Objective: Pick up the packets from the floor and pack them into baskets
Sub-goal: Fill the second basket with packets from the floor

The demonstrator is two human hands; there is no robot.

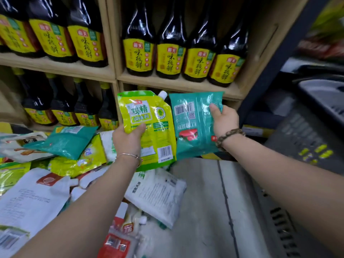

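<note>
My left hand (pixel 128 138) grips a yellow-green spouted pouch (pixel 149 123) by its lower left edge and holds it upright in the air. Beside it, my right hand (pixel 224 121) pinches a teal packet (pixel 191 123) by its right side, thumb on the front; the packet is turned upside down. Both packets hang in front of the lower shelf. Below and to the left, several more packets lie heaped on the floor: a teal one (pixel 65 140), yellow ones (pixel 81 159) and white ones (pixel 158 194). A grey basket (pixel 323 101) shows at the right edge, blurred.
Wooden shelves (pixel 167 81) straight ahead hold rows of dark sauce bottles (pixel 171 53) with yellow labels. A dark metal rack upright (pixel 275 67) slants at the right. Pale bare floor (pixel 204 202) lies under my right forearm, next to the heap.
</note>
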